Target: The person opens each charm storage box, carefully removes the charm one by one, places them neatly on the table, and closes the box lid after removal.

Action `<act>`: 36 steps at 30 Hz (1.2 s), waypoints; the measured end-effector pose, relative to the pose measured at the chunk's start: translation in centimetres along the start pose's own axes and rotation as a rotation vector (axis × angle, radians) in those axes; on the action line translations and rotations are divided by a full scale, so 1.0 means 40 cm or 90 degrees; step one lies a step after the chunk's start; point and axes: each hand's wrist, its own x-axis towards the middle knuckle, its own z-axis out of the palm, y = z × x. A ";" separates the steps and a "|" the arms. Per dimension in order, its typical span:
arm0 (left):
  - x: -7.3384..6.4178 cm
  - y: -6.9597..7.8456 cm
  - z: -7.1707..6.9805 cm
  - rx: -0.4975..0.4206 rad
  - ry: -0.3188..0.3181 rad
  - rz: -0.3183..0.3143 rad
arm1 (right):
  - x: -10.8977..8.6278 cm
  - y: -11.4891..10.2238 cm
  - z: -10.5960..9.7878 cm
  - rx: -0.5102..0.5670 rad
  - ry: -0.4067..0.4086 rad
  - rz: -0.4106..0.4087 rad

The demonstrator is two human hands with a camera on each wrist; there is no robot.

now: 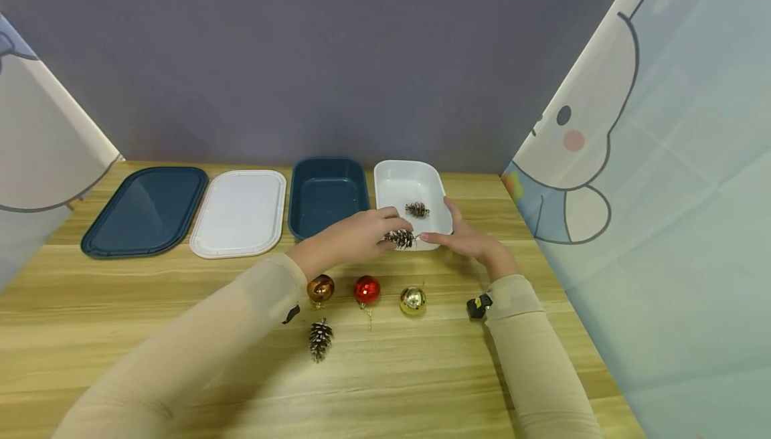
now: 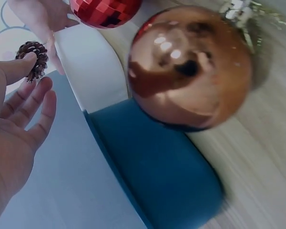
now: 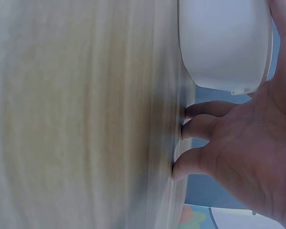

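My left hand (image 1: 375,233) pinches a brown pine cone (image 2: 32,61) with white-tipped scales between thumb and fingers, over the near rim of the white bin (image 1: 400,188). Another pine cone (image 1: 417,209) lies inside that bin. At the bin's near right corner is my right hand (image 1: 460,235), its thumb along the near rim and its fingers spread down the side. In the right wrist view its fingertips (image 3: 181,171) reach down to the tabletop beside the white bin (image 3: 224,43).
Left of the white bin stands a dark blue bin (image 1: 328,198), then a white lid (image 1: 239,213) and a dark blue lid (image 1: 144,211). Nearer lie a copper ball (image 1: 320,288), a red ball (image 1: 367,289), a gold ball (image 1: 413,300) and a pine cone (image 1: 320,340).
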 end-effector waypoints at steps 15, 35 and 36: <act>-0.059 -0.033 0.015 -0.022 0.008 -0.064 | -0.003 -0.001 0.004 -0.005 0.011 -0.007; -0.051 -0.033 0.016 -0.029 0.017 -0.090 | -0.011 0.003 0.006 0.013 0.015 -0.022; -0.051 -0.033 0.016 -0.028 0.016 -0.089 | -0.012 0.003 0.006 0.014 0.015 -0.021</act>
